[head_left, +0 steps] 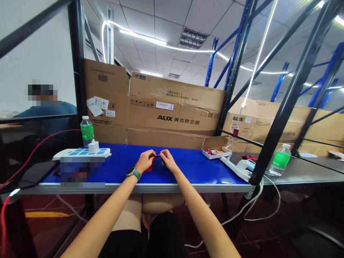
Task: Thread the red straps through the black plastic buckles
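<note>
Both my hands meet over the middle of the blue table (188, 168). My left hand (146, 160), with a watch on its wrist, and my right hand (167, 159) pinch the two ends of a small red piece (155, 158) held between them just above the tabletop. More of that red thing shows below my left fingers; what it is I cannot make out.
A white power strip (80, 153) with a charger and a green-labelled bottle (87, 130) stand at the left. A small white tray (215, 153) with little pieces, another power strip (235, 168) and a second bottle (279, 159) are at the right. Cardboard boxes (166, 111) wall the back. A person sits beyond the left partition.
</note>
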`<state>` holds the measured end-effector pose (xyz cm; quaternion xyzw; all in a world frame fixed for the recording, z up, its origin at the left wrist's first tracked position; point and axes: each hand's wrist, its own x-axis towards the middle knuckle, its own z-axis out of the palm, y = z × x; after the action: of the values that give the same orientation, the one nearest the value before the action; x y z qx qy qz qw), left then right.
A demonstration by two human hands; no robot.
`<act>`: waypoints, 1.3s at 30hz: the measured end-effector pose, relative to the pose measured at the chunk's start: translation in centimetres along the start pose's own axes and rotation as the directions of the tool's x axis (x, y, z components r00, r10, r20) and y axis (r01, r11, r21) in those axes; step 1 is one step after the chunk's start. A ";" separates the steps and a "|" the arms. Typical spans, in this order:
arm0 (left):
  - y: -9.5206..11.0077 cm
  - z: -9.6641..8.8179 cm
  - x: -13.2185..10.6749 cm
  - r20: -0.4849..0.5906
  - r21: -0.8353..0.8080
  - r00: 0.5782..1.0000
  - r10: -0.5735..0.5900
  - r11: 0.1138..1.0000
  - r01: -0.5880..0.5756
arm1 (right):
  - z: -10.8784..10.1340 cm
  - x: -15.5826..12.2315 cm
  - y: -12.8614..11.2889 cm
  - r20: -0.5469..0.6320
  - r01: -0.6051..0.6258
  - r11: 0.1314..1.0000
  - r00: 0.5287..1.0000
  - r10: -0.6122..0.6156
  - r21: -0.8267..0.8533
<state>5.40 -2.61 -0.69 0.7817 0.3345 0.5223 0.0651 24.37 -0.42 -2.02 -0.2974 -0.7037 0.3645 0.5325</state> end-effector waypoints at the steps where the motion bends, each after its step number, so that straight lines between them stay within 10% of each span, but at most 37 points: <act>1: -0.2 -0.1 0.0 -0.035 0.010 0.999 -0.017 1.000 0.017 | -0.1 -0.1 -0.3 -0.009 0.010 1.000 1.000 -0.011 -0.025; 12: 0.2 -0.7 0.2 -0.108 0.105 0.993 0.046 0.994 -0.035 | -0.2 -0.8 -2.1 0.051 0.087 0.977 0.996 -0.079 -0.193; 23: -0.3 -0.7 0.1 -0.149 0.221 0.989 0.008 0.975 0.026 | 0.0 -1.0 -3.2 0.152 -0.055 0.994 0.988 0.039 0.098; 33: -2.5 0.2 -0.6 0.031 0.308 0.993 -0.116 0.946 0.101 | -0.1 -0.6 -1.5 0.033 -0.094 0.993 0.995 0.092 0.073; 39: -2.3 0.6 -1.2 0.090 0.410 0.965 -0.245 0.892 0.188 | -0.7 -0.6 -0.4 -0.027 -0.055 0.934 0.998 0.049 -0.352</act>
<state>4.60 -1.42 -2.92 0.7708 0.5135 0.3769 -0.0139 25.18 -0.97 -1.93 -0.4099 -0.7446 0.2437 0.4670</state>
